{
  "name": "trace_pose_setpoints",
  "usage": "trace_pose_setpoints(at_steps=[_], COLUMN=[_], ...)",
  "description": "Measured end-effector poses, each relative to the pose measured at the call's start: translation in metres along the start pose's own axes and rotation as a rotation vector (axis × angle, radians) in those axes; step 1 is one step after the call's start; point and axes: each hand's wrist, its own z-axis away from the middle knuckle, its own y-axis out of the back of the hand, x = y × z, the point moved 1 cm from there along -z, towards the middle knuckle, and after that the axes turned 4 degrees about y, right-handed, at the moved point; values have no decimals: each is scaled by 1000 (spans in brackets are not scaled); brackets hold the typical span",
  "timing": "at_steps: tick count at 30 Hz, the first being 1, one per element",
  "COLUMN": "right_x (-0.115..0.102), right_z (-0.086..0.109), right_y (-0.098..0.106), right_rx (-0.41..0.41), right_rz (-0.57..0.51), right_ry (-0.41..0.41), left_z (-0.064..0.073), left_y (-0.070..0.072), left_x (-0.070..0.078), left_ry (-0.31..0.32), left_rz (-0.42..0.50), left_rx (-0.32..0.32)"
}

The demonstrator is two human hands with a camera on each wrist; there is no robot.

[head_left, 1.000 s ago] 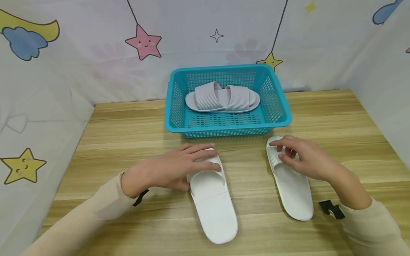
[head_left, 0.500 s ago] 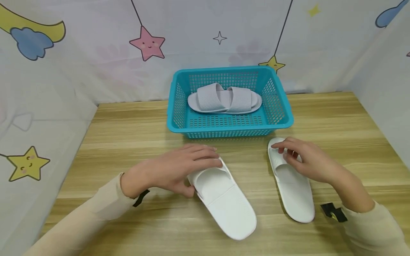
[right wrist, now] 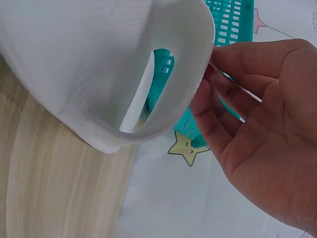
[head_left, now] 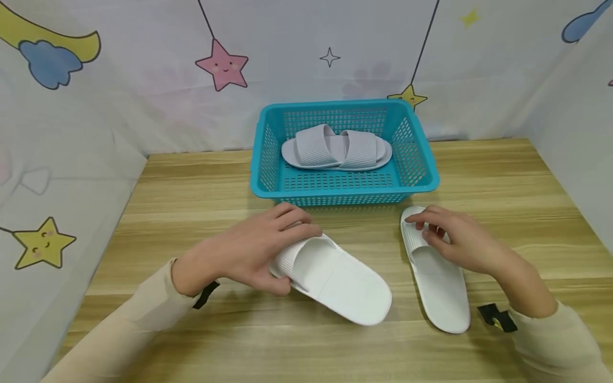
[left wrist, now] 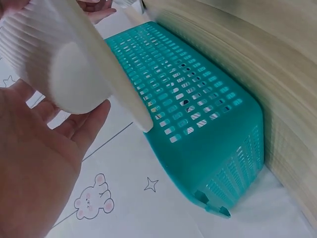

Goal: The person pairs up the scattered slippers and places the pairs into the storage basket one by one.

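In the head view my left hand (head_left: pixel 254 247) grips a white slipper (head_left: pixel 351 284) around its ribbed strap, with the thumb on the near side and the fingers over the far side. Its sole points toward the lower right, tilted. The left wrist view shows this slipper (left wrist: pixel 79 79) beside the palm. My right hand (head_left: pixel 462 239) is loosely bent over the strap of another white slipper (head_left: pixel 442 298), which lies on the table with its toe pointing away. In the right wrist view the fingertips are right at the edge of that strap (right wrist: pixel 190 64).
A teal perforated basket (head_left: pixel 345 194) stands behind both hands, against the cloth backdrop (head_left: pixel 297 32). Inside it lies a pair of pale grey-lilac slippers (head_left: pixel 361 149). Wood-grain table (head_left: pixel 191 186) extends around them.
My left hand has turned the white slipper, its heel swinging right and upward in the head view, and now has a fuller grip on the strap. The right hand has barely moved.
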Motion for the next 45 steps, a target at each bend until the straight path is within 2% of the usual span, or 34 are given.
trace_pose_setpoints(at_steps=[12, 18, 29, 35, 41, 45], right_x=[-3, -2, -1, -1, -3, 2], right_z=[2, 4, 4, 4, 5, 9], right_y=[2, 3, 6, 7, 12, 17], right_rx=[-38, -36, -101, -90, -63, -33], right_rz=[-24, -36, -94, -82, -102, -60], right_ry=[-42, -20, 12, 48, 44, 125], left_z=[0, 2, 5, 6, 7, 7], left_y=[6, 11, 18, 18, 16, 16], left_x=[1, 0, -1, -2, -3, -3], left_ry=[-13, -3, 37, 50, 63, 70], left_rz=[-43, -59, -64, -56, -58, -60], left_rx=[101, 145, 158, 166, 167, 168])
